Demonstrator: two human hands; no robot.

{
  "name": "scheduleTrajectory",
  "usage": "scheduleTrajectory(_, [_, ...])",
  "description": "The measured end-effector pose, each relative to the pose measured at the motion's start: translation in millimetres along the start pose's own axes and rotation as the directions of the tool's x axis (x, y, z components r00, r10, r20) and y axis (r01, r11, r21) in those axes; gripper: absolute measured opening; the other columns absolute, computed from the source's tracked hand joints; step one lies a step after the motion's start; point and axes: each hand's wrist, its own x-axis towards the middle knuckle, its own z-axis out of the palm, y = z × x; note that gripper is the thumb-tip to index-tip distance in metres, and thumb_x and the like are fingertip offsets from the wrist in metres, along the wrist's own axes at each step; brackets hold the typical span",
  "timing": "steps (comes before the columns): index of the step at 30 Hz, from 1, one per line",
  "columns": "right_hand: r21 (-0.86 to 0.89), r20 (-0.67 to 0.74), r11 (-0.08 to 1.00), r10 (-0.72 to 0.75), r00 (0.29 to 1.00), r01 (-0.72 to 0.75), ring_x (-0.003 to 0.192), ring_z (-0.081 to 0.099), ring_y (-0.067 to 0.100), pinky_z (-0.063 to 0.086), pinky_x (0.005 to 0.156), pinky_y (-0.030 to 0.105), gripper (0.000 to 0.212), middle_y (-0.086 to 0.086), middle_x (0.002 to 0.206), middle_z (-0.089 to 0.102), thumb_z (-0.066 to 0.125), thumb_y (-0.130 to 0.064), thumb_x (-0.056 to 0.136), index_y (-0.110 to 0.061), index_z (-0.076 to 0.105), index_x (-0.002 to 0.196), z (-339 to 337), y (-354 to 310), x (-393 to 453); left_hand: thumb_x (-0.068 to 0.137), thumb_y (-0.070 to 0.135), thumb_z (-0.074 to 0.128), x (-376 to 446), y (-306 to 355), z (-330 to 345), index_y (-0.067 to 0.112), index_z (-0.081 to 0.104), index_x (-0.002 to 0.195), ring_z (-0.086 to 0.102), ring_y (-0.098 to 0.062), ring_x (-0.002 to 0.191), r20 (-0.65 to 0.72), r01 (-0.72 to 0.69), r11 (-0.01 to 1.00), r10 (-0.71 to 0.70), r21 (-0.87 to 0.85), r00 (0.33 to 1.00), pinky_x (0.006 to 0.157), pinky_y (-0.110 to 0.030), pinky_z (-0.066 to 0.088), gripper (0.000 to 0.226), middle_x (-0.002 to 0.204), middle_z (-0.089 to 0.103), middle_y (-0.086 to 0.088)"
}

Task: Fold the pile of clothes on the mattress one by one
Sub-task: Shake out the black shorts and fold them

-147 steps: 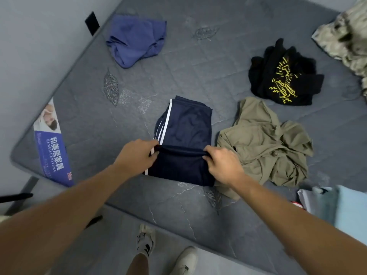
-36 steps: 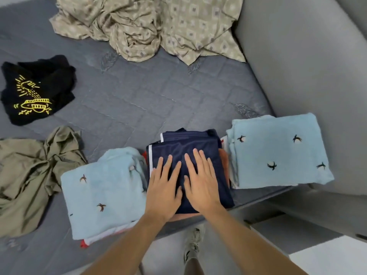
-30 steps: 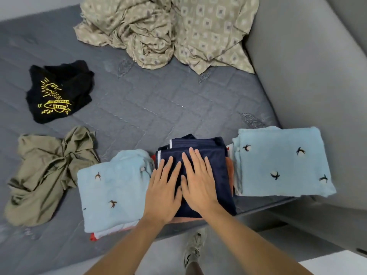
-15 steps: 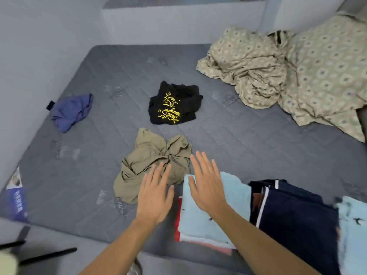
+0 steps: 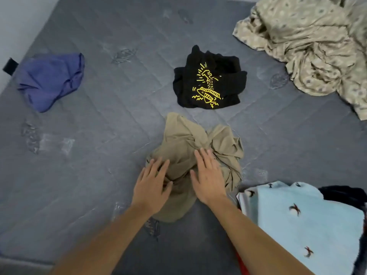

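In the head view both forearms reach forward over the grey mattress (image 5: 103,120) to a crumpled olive-khaki garment (image 5: 190,139) lying near its middle. The left hand (image 5: 152,187) lies palm-down on the garment's near-left part, fingers straight and slightly spread; the right hand (image 5: 207,176) lies palm-down on its near-right part, fingers straight and close together — neither grips any cloth. Just beyond the khaki garment sits a bunched black shirt with a yellow print (image 5: 208,80); far to its left lies a rumpled blue garment (image 5: 49,80). To its near right rests a folded light-blue towel (image 5: 301,221), and to its far right a patterned beige sheet (image 5: 309,42) — all on the mattress.
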Motion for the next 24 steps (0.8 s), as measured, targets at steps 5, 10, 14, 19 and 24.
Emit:
scheduleTrajectory(5, [-0.016, -0.085, 0.999, 0.03, 0.996, -0.031, 0.161, 0.0, 0.018, 0.003, 0.13, 0.043, 0.062, 0.003, 0.174, 0.01, 0.03, -0.042, 0.11, -0.021, 0.013, 0.166, 27.1, 11.9, 49.4, 0.106, 0.055, 0.032, 49.6, -35.7, 24.0, 0.029, 0.013, 0.166, 0.009, -0.022, 0.16, -0.021, 0.021, 1.0, -0.021, -0.017, 1.0, 0.128, -0.041, 0.016, 0.068, 0.173, 0.013, 0.002])
scheduleTrajectory(10, [0.043, -0.18, 0.999, 0.001, 0.984, 0.007, 0.16, 0.004, 0.018, 0.007, 0.131, 0.039, 0.064, 0.002, 0.174, 0.011, 0.026, -0.043, 0.111, -0.019, 0.007, 0.167, 23.6, 16.7, 122.4, 0.106, 0.058, 0.029, 132.2, -33.7, 3.3, 0.029, 0.014, 0.166, 0.014, -0.023, 0.158, -0.118, -0.001, 0.997, -0.008, -0.077, 0.993, 0.125, -0.044, 0.022, 0.068, 0.173, 0.015, 0.001])
scheduleTrajectory(14, [0.024, -0.197, 1.0, 0.001, 0.98, 0.003, 0.161, 0.002, 0.024, 0.009, 0.13, 0.042, 0.065, 0.005, 0.174, 0.007, 0.026, -0.048, 0.111, -0.018, 0.009, 0.167, 22.3, 20.6, 194.7, 0.106, 0.052, 0.037, 215.4, -23.3, -11.4, 0.022, 0.022, 0.164, 0.028, -0.026, 0.152, -0.204, -0.103, 0.991, 0.084, -0.083, 0.975, 0.119, -0.046, 0.036, 0.067, 0.168, 0.026, -0.005])
scheduleTrajectory(19, [0.028, -0.077, 0.992, 0.126, 0.989, -0.124, 0.159, -0.012, 0.036, 0.0, 0.129, 0.048, 0.089, 0.014, 0.173, -0.009, 0.049, -0.048, 0.102, -0.019, -0.008, 0.166, 28.3, 31.8, 276.3, 0.106, 0.047, 0.047, 331.5, -0.8, -24.4, 0.02, 0.02, 0.165, 0.028, -0.027, 0.152, -0.215, -0.141, 0.941, 0.075, -0.309, 0.974, 0.121, -0.044, 0.03, 0.07, 0.167, 0.028, -0.01])
scheduleTrajectory(24, [0.115, -0.144, 0.984, 0.15, 0.978, -0.134, 0.158, -0.021, 0.029, -0.009, 0.128, 0.048, 0.106, 0.006, 0.173, -0.015, 0.064, -0.053, 0.09, -0.028, -0.008, 0.165, 56.6, 43.1, 298.1, 0.098, 0.043, 0.065, 387.9, 19.6, -22.3, 0.021, 0.038, 0.155, 0.039, -0.035, 0.137, -0.293, -0.078, 0.972, 0.011, -0.221, 0.956, 0.106, -0.049, 0.044, 0.067, 0.147, 0.045, -0.014])
